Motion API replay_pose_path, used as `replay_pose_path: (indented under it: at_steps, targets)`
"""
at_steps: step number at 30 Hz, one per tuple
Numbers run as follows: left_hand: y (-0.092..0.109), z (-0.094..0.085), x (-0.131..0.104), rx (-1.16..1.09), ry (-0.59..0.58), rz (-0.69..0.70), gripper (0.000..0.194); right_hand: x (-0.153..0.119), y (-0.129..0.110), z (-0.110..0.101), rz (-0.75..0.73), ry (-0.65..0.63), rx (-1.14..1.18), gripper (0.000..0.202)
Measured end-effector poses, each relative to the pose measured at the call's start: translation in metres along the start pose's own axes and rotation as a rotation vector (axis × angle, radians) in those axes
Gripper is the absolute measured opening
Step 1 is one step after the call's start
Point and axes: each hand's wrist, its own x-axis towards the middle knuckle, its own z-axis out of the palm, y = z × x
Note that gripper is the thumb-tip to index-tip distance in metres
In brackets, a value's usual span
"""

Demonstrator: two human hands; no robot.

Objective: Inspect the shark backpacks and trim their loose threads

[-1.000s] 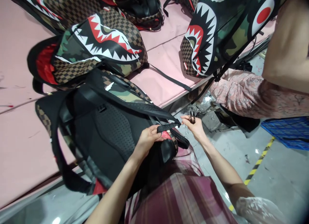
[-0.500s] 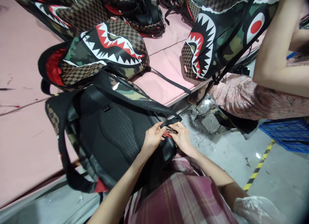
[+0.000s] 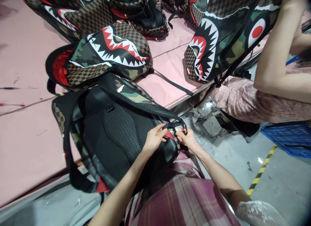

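Strap work at one end of the black-backed backpack (image 3: 122, 132) looks to be the step in hand, both hands gathered at the short black strap (image 3: 173, 124) there. The backpack lies back panel up across the near edge of the pink tabletop (image 3: 29, 148), its far end resting on the surface and its other end jutting past that edge over the plaid cloth (image 3: 194, 200) on the person's lap. The left hand (image 3: 154, 138) is nearly closed, thumb and fingers pinching the strap's near end, with a patch of red cloth (image 3: 169, 135) just beside the fingertips. The right hand (image 3: 186, 138) is curled almost shut around a small dark tool (image 3: 185, 127), perhaps snips, at the strap's other end; whether its fingertips also grip the strap or a loose end, I cannot tell. So the backpack lies under the left hand and to the left of the right one, its corner close by those right fingers. As I judge it, the next move calls for a steady left pinch and careful placing of the tool, clear of the strap's webbing and the left fingers.
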Motion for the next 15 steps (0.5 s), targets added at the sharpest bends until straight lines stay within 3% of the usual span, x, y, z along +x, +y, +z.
replay_pose_path:
  at_steps: [4,7,10,15]
  targets:
    - [0.001,0.0,-0.001,-0.037,-0.028,0.016,0.039,-0.011,-0.003,-0.038,0.022,0.006,-0.268,0.029]
    - [0.001,0.0,-0.002,-0.021,-0.005,0.026,0.039,-0.014,0.0,-0.05,-0.16,0.052,-0.567,0.017]
    - [0.001,0.0,-0.002,-0.036,-0.018,0.023,0.041,-0.011,0.005,-0.033,-0.345,-0.022,-0.57,0.021]
    - [0.001,-0.001,-0.002,-0.04,-0.047,0.014,0.04,-0.003,0.007,0.002,-0.379,0.035,-0.518,0.021]
